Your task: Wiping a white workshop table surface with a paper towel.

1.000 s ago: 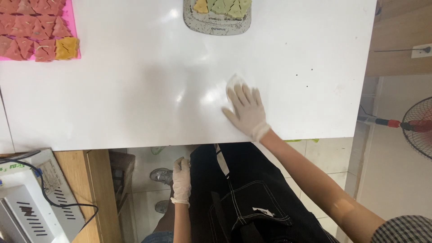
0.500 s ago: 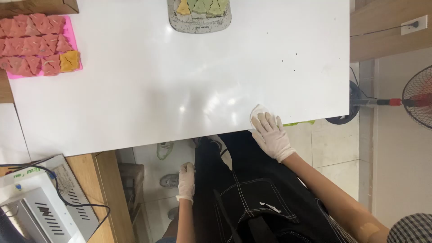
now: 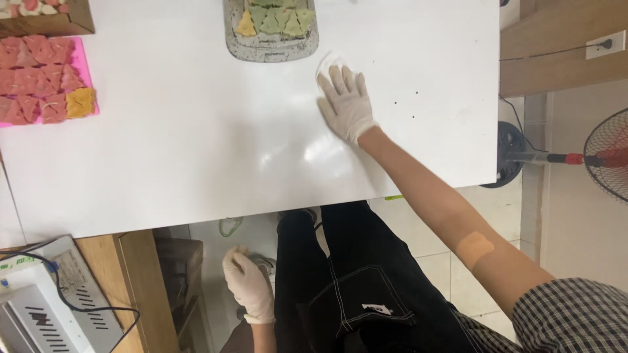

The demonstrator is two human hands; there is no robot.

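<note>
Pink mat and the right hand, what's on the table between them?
Nothing: in the head view, bare white table runs from the pink mat to the right hand.

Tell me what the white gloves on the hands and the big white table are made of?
The thin white gloves on the right hand and the left hand look like latex or similar rubber: they cling tight and wrinkle at the wrists. The large white table looks like glossy laminate or coated board, since light glares off it; the exact material is unclear.

Single head view; looks steeply down on white table (image 3: pixel 196 144); close.
</note>
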